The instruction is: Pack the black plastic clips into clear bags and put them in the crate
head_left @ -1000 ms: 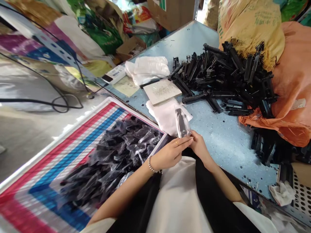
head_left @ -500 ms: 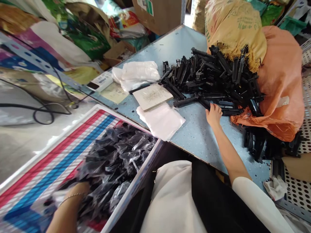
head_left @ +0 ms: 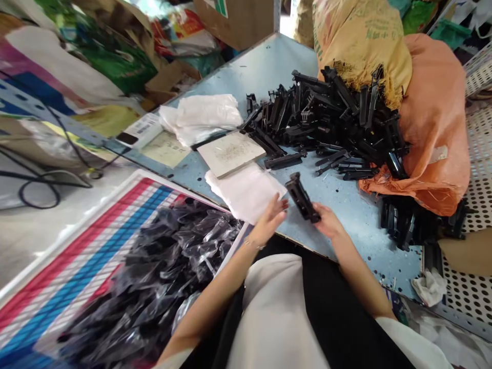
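My right hand is closed around the lower end of a long black plastic part, held tilted above the table's front edge. Over the corner of a stack of thin clear-white plastic bags, my left hand has its fingers apart and nothing visible in it. A board with dark specks lies on the far side of those bags. Behind my hands is a big heap of similar black plastic parts on the blue table.
At lower left, a striped basket holds many bagged black parts. An orange sack and a yellow sack stand behind the heap. Another white bag stack lies at the back left. A cable hangs at left.
My left hand has come out of the basket up to the bag stack. My right hand has drawn one black part from the heap toward me.
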Motion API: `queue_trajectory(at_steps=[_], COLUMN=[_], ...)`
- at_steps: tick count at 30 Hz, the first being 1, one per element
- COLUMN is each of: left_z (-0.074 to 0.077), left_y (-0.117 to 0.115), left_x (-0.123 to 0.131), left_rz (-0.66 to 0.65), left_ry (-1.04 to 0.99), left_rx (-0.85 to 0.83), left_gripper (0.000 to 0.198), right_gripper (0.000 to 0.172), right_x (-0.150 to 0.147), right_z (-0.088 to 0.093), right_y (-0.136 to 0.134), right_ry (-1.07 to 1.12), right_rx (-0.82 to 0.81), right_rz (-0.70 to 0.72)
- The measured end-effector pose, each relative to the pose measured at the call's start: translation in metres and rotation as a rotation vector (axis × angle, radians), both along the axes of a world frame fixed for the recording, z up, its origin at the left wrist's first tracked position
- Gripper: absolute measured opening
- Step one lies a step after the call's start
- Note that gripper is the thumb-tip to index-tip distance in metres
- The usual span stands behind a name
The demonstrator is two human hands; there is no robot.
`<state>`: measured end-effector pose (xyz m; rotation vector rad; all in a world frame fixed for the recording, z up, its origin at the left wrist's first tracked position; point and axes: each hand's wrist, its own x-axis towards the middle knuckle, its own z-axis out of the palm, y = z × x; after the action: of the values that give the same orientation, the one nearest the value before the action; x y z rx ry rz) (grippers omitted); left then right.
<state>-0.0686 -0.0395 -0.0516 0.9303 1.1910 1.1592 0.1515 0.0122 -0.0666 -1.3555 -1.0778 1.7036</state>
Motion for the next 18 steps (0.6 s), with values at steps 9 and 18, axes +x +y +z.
queue_trajectory(at_steps=[9, 18], left_z=[0.026, 0.036], left_y=[0.011, 0.026], left_x=[0.091, 0.099], left_rz=[-0.264, -0.110], left_ry=[-0.134, -0.398], left_rx=[-0.084, -0.319], left_gripper=[0.052, 0.058], right_gripper=[0.048, 0.056], right_x=[0.031, 0.034], right_z=[0.058, 0.052], right_y=[-0.019, -0.045], right_ry=[-0.499, -0.640], right_rx=[0.631, 0.738], right_rz=[-0.107, 0.364])
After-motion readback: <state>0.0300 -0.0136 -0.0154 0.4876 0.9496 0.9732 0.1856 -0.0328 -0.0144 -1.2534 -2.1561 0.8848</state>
